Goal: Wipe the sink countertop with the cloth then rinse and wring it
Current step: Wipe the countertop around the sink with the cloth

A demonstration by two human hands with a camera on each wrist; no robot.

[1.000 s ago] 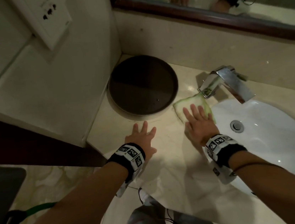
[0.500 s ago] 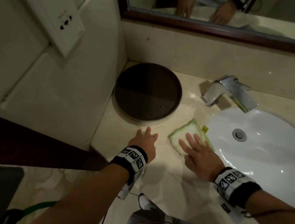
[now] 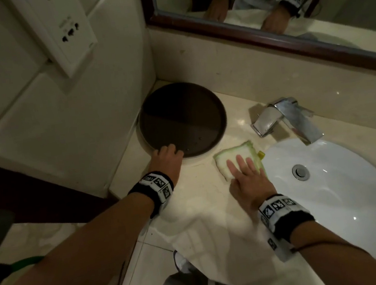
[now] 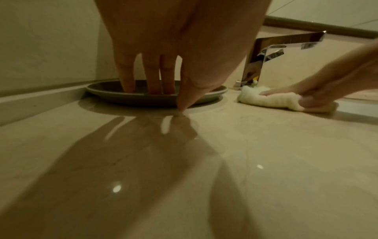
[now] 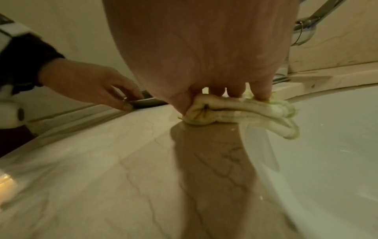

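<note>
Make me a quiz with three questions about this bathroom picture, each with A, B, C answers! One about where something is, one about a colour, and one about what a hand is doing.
1. Where is the cloth?
A. in the basin
B. on the countertop between the tray and the sink
C. hanging on the tap

2. What colour is the round tray?
A. dark brown
B. white
C. red

3. What is the left hand doing?
A. wringing the cloth
C. turning the tap
B. gripping the tray's near rim

Answers: 1 B, the cloth lies flat on the counter under the right hand. 2 A, the head view shows it dark brown. 3 B, its fingers sit inside the rim, thumb outside.
</note>
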